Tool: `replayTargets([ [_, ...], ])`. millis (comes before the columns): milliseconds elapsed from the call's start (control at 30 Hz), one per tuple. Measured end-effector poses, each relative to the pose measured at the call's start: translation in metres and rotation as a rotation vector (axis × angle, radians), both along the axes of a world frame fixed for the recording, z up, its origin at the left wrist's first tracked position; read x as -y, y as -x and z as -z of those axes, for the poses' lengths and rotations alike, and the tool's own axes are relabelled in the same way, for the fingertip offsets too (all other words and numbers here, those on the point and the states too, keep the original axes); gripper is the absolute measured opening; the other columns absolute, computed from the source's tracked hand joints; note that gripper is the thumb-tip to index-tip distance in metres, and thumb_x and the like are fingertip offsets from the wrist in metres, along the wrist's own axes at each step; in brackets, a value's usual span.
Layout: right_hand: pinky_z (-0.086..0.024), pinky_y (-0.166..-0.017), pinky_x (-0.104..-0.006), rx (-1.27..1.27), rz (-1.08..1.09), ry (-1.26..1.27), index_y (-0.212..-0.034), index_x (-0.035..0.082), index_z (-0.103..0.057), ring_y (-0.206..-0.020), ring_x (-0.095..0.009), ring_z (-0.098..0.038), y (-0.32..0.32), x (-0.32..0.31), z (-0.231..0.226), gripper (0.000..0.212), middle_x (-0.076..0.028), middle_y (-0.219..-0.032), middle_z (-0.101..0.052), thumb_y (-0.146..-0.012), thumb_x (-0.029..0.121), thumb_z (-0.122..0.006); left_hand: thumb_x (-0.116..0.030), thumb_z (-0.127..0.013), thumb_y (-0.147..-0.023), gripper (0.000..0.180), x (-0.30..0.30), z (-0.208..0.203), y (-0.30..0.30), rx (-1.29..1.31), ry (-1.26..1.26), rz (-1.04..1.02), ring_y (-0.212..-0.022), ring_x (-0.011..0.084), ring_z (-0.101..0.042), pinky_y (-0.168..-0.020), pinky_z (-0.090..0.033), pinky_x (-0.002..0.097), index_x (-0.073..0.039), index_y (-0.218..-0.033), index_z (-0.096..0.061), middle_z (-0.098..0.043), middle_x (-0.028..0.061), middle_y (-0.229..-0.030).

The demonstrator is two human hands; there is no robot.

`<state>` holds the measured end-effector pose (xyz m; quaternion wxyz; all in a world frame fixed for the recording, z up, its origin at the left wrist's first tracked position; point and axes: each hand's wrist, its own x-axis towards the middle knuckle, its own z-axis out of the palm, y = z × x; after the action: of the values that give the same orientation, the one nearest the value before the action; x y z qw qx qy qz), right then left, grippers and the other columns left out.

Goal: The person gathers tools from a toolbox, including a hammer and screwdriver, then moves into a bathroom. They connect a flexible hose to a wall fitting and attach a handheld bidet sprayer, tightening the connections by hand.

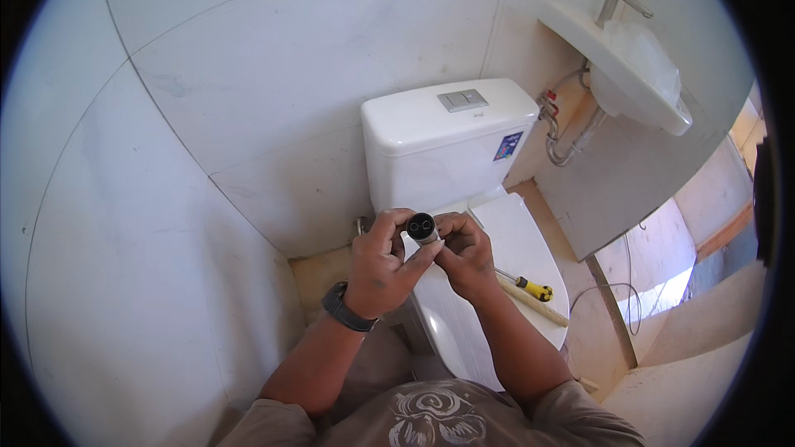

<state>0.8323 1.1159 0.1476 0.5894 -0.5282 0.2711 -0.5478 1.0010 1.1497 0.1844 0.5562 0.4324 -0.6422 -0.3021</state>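
Both of my hands hold a short cylinder (pixel 421 228) with a black round end and a paler, metallic-looking side; its exact kind does not show. The black end faces up, and a pair of small rounded shapes shows inside it. My left hand (pixel 383 263), with a dark watch (pixel 348 308) on the wrist, grips it from the left. My right hand (pixel 464 253) pinches it from the right. Below them is the closed white toilet lid (pixel 464 323). A screwdriver (pixel 532 288) with a yellow and black handle lies there, beside a pale yellowish rod (pixel 538 305).
Behind my hands stands the white cistern (pixel 447 149) with a flush button (pixel 462 99) on top. At the right a washbasin (pixel 638 74) with a tap (pixel 621 4) hangs over a bent drain pipe (pixel 571 149). A thin cable (pixel 633 298) loops at the right. Pale tiled walls (pixel 166 223) enclose the left.
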Motion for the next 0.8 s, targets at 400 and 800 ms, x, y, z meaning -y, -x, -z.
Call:
replayTargets([
  [400,-0.050,-0.093,-0.0310,-0.229,0.074,0.114,-0.106,0.001,-0.069,-0.104,-0.015,-0.064,0.024,-0.004,0.010,0.019,-0.007,-0.107,-0.070,-0.088,0.003,-0.074,-0.008,-0.079,-0.087,0.035,-0.007,0.004,0.020,0.053,0.107,0.035,-0.075,0.0019,-0.060,-0.054,-0.043,0.0179,-0.001,-0.113,-0.057,-0.073,0.0087,-0.106],
  [800,-0.051,-0.093,-0.0380,-0.556,0.023,0.287,-0.117,0.002,-0.069,-0.102,-0.029,-0.067,0.047,-0.012,-0.004,0.029,-0.014,-0.110,-0.071,-0.088,0.003,-0.068,-0.005,-0.077,-0.087,0.038,-0.011,-0.002,0.024,0.169,0.116,0.127,-0.073,0.0024,-0.062,-0.053,-0.042,0.0182,-0.001,-0.120,-0.060,-0.073,0.0106,-0.116],
])
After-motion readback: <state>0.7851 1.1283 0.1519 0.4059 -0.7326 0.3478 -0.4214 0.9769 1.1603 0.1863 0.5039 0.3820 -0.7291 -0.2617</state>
